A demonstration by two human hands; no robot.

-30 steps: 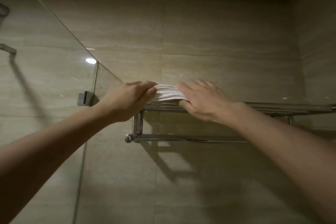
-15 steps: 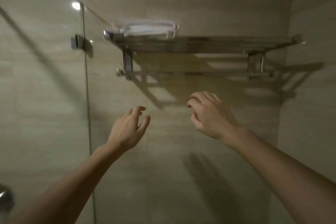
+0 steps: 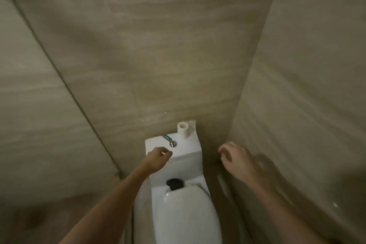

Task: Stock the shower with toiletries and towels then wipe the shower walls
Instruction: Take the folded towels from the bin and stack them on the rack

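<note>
2 bare forearms reach forward and down over 1 white toilet (image 3: 186, 222) in a dim, beige-tiled corner. The view is blurred.

Nearest is the toilet's closed seat cover. At its hinge sits 1 small black fitting (image 3: 174, 184); what it is cannot be told.

Beyond that, the left hand (image 3: 158, 158) hovers over the near left corner of the cistern lid (image 3: 191, 151). Its fingers are loosely curled and nothing shows in them. It is probably reaching for what lies on the lid. The right hand (image 3: 236, 161) hangs in the gap between the cistern and the right wall. Its fingers are loosely curled and apart, and it holds nothing. It looks idle, or kept free to take a second item.

The flat cistern lid serves as a shelf here. In its middle is 1 round flush button (image 3: 173, 144). Just beyond the button, touching or nearly touching it, 1 small teal tube (image 3: 167, 137) lies on its side. It is likely 1 of the toiletries to be stocked, parked within easy reach. At the far right corner, 1 paper roll (image 3: 183, 128) stands upright against the far wall (image 3: 158, 55), where it cannot roll off.

No towel and no shower shelf are in view.
</note>
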